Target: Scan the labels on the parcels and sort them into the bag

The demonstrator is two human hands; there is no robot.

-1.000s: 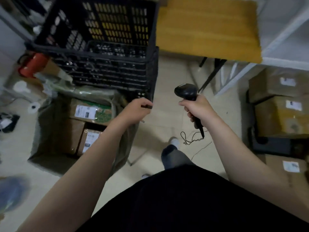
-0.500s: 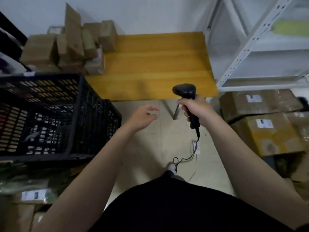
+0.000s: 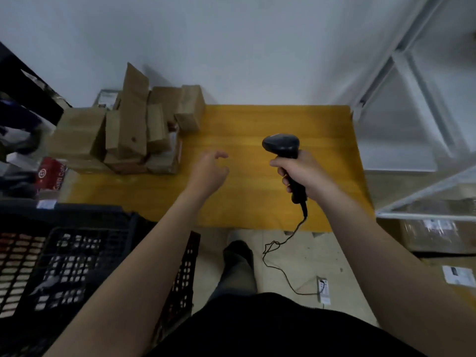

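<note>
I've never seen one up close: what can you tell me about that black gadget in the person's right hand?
It is a black handheld barcode scanner, plastic by its look, with a broad rounded head and a slim handle. The right hand grips the handle, holding it over the yellow table with the head pointing away from the person. A thin black cable hangs from the handle's end and curls down to the floor.

Dim, flat indoor light; wide-angle warp, edges perhaps motion-blurred.
</note>
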